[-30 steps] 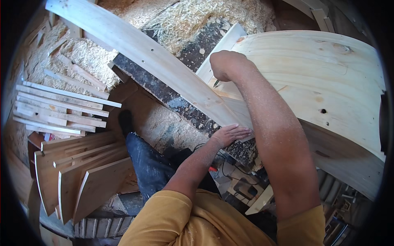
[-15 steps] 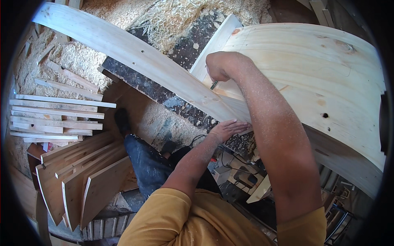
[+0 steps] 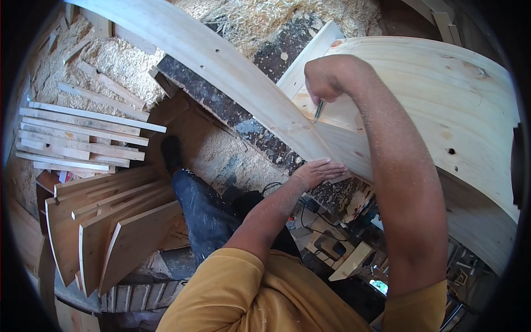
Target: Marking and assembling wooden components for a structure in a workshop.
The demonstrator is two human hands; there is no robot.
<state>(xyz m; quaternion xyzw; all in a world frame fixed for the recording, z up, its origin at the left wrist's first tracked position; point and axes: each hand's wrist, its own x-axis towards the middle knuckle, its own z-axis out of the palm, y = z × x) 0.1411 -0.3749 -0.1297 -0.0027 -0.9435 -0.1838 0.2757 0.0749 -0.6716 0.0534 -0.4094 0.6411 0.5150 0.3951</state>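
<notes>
My left hand (image 3: 322, 172) lies flat with fingers outstretched on the near end of a long pale wooden board (image 3: 243, 77). This board runs diagonally from the upper left and meets a wide, curved wooden panel (image 3: 426, 88) on the right. My right hand (image 3: 327, 80), bent down at the wrist, grips a slim dark pencil (image 3: 318, 112). The pencil points downward, with its tip at the board's edge, next to the panel; whether the tip touches wood I cannot tell. Another pale board (image 3: 293, 72) stands along the panel's far left edge.
Beneath the boards is a dark, paint-spotted bench (image 3: 215, 108). Wood shavings (image 3: 249, 22) are heaped behind it. Wooden strips (image 3: 83, 133) lie stacked at left, above several curved-edged panels (image 3: 138, 238). A black cable (image 3: 326, 232) and offcuts lie below the bench.
The whole view has shifted a little. My right hand has turned and risen slightly, so more of the pencil shows. My left hand stays flat on the board's end.
</notes>
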